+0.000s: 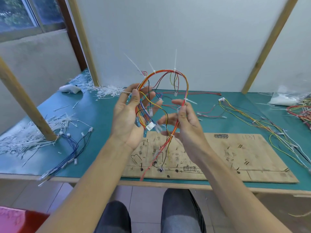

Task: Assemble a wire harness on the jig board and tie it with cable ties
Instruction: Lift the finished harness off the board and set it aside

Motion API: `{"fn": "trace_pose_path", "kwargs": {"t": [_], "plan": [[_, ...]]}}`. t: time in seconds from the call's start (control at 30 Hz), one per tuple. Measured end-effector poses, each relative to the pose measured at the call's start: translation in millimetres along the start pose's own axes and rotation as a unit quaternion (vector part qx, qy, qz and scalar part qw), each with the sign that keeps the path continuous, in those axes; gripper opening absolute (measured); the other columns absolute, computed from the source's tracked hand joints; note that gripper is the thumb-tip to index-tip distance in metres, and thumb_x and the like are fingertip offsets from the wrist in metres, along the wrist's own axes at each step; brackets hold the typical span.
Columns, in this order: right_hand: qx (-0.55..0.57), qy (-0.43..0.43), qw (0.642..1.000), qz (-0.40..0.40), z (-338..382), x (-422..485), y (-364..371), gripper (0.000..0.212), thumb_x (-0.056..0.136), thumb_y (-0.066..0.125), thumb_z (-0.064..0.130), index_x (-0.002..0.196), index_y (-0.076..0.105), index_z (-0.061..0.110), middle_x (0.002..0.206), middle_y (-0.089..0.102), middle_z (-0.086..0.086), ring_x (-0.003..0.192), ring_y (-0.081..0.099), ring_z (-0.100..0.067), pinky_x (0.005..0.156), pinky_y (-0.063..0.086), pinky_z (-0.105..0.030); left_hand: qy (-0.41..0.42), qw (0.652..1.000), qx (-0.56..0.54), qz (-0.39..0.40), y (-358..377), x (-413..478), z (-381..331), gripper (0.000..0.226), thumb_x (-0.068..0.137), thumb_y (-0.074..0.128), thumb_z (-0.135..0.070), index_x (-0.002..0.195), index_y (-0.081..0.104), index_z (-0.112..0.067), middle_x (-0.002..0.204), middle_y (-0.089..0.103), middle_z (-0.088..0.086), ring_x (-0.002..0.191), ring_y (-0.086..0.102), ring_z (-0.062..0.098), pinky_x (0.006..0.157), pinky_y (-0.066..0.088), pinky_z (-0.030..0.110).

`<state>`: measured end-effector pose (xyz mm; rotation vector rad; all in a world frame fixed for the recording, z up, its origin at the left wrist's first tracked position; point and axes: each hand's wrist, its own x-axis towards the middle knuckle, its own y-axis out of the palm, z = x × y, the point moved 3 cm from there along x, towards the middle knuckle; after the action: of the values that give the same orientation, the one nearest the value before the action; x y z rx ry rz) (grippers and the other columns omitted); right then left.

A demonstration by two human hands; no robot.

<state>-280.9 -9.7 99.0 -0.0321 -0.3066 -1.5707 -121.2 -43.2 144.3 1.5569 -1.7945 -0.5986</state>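
Observation:
A wire harness [165,73] of red, orange, yellow and black wires arches in the air above the wooden jig board [235,157]. Several white cable ties [175,61] stick out of its arch with long uncut tails. My left hand [127,116] pinches the left leg of the bundle between thumb and fingers. My right hand [184,120] pinches the right leg near a tie. White connectors [150,126] dangle between the hands, and the lower red wires hang down to the board.
A green mat [101,115] covers the bench. Loose white cable ties [107,91] lie heaped at the back left and left. Blue and black wires [70,148] lie left of the board, more coloured wires [252,120] to its right. Wooden posts [25,101] stand at the sides.

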Motion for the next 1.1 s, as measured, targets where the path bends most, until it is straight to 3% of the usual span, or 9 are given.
{"fn": "trace_pose_path", "kwargs": {"t": [0.13,0.33,0.43,0.57,0.7,0.77,0.83,0.97,1.1], "plan": [[0.046,0.008,0.998,-0.045,1,5,7,0.026,0.115,0.038,0.038,0.116,0.061,0.026,0.065,0.047,-0.003,0.054,0.052,-0.022,0.051,0.043,-0.029,-0.003,0.998,0.05,-0.032,-22,-7,-3,0.016,0.108,0.048,-0.013,0.117,0.062,-0.015,0.106,0.075,0.008,0.091,0.073,0.024,0.067,0.063,0.038],[0.141,-0.02,0.986,-0.088,28,30,16,0.025,0.114,0.043,0.026,0.117,0.066,0.019,0.065,0.046,-0.003,0.053,0.042,-0.014,0.046,0.037,-0.024,-0.067,0.98,0.184,-0.028,-58,-31,2,0.026,0.106,0.054,-0.013,0.13,0.062,-0.012,0.113,0.073,0.017,0.069,0.06,0.02,0.052,0.054,0.029],[0.215,-0.005,0.974,-0.072,33,42,39,0.027,0.113,0.044,0.025,0.124,0.065,0.014,0.066,0.047,-0.003,0.06,0.048,-0.015,0.056,0.041,-0.027,-0.084,0.967,0.24,0.02,-57,-43,14,0.031,0.109,0.047,-0.019,0.134,0.064,-0.017,0.112,0.075,0.014,0.084,0.062,0.024,0.071,0.053,0.036],[0.208,0.027,0.977,-0.047,28,50,68,0.032,0.113,0.045,0.031,0.127,0.07,0.017,0.064,0.049,0.001,0.058,0.043,-0.014,0.055,0.042,-0.026,-0.095,0.962,0.234,0.101,-41,-53,23,0.051,0.107,0.045,-0.056,0.148,0.052,-0.026,0.141,0.065,0.008,0.135,0.058,0.024,0.113,0.043,0.049],[0.283,0.059,0.957,-0.014,19,55,86,0.032,0.111,0.048,0.032,0.13,0.07,0.02,0.068,0.048,0.002,0.063,0.042,-0.016,0.067,0.039,-0.036,-0.032,0.936,0.335,0.1,-41,-46,24,0.058,0.103,0.058,-0.047,0.154,0.032,-0.035,0.135,0.069,-0.008,0.129,0.061,0.006,0.1,0.052,0.021],[0.237,0.049,0.97,-0.002,18,55,87,0.031,0.111,0.05,0.031,0.132,0.07,0.021,0.071,0.051,0.003,0.062,0.046,-0.012,0.061,0.042,-0.031,-0.029,0.936,0.336,0.098,-46,-42,24,0.047,0.104,0.06,-0.043,0.146,0.039,-0.04,0.102,0.074,0.001,0.095,0.069,0.01,0.076,0.055,0.02],[0.149,0.022,0.989,0.001,17,55,86,0.029,0.11,0.054,0.029,0.131,0.072,0.023,0.077,0.06,0.003,0.067,0.055,-0.008,0.06,0.049,-0.026,-0.014,0.934,0.347,0.086,-53,-38,23,0.034,0.104,0.058,-0.034,0.135,0.046,-0.042,0.075,0.055,0.005,0.063,0.05,0.014,0.056,0.044,0.023],[-0.102,-0.094,0.99,-0.021,16,55,71,0.035,0.109,0.057,0.022,0.136,0.062,0.042,0.11,0.071,-0.005,0.099,0.062,-0.003,0.086,0.05,-0.02,0.041,0.916,0.397,0.046,-60,-28,17,0.021,0.106,0.047,-0.03,0.123,0.053,-0.04,0.074,0.066,-0.004,0.06,0.042,0.02,0.053,0.042,0.036],[-0.225,-0.112,0.967,-0.045,-6,41,42,0.044,0.106,0.061,0.032,0.144,0.047,0.051,0.139,0.054,0.017,0.131,0.049,-0.003,0.098,0.047,-0.023,0.097,0.927,0.361,-0.006,-62,-3,-10,0.011,0.111,0.042,-0.015,0.113,0.052,-0.02,0.07,0.05,-0.007,0.059,0.043,0.011,0.056,0.041,0.031]]}}
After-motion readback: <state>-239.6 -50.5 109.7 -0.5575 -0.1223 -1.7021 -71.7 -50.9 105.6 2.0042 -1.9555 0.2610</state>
